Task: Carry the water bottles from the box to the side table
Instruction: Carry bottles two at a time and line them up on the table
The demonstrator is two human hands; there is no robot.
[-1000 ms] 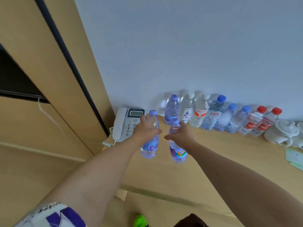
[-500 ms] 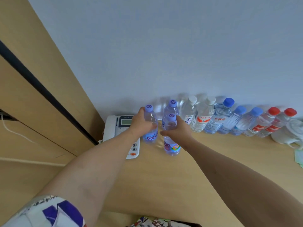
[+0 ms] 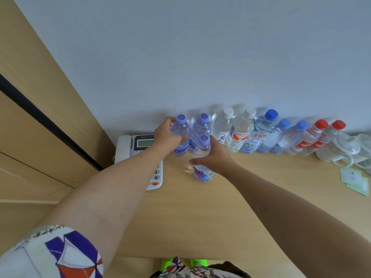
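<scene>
Against the wall, on the wooden surface (image 3: 200, 217), each hand's grip, left hand (image 3: 166, 137) and right hand (image 3: 215, 157), wraps a full, likely heavy, slick purple-capped water bottle, left bottle (image 3: 181, 135) and right bottle (image 3: 202, 157), best held mid-body.

A white desk telephone (image 3: 138, 149) sits left on the surface; white cups (image 3: 339, 151) and green cards (image 3: 354, 180) lie right.

Over the last second both hands have carried their purple-capped bottles forward over the worktop (image 3: 200, 213) toward the bottle row (image 3: 261, 135) at the wall. Left hand (image 3: 166, 137) has brought its bottle (image 3: 180, 137) to the row's left end, beside the phone (image 3: 138, 145). Right hand (image 3: 216, 157) has lowered its bottle (image 3: 202, 157) upright, just in front of the row.
</scene>
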